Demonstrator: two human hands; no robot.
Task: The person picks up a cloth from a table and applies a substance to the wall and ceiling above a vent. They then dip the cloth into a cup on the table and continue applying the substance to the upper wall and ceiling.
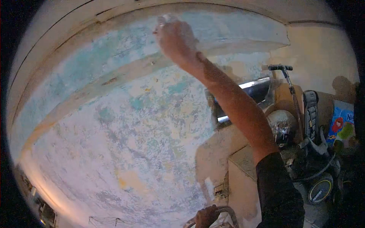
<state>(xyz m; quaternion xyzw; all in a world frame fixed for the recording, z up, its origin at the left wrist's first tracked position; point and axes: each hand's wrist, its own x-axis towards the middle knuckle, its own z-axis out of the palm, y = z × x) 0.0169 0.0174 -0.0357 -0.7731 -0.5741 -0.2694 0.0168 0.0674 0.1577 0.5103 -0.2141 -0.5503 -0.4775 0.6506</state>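
Observation:
My right hand (175, 38) is raised against the upper part of the patchy blue and white wall (152, 125), at the end of a bare forearm with a black sleeve. Its fingers are closed round a small pale item that is blurred and too unclear to name. Low in the picture, my left hand (207, 216) is wrapped round a curved bar (229, 211). The wall's paint is worn, with bluish, yellowish and grey patches. A brownish band crosses it below my right hand.
A dark screen-like panel (249, 97) is on the wall behind my forearm. To the right are a round helmet-like object (282, 125), a T-shaped handle (280, 68), a black strap (310, 114), a wheel (320, 190) and a colourful blue packet (341, 121).

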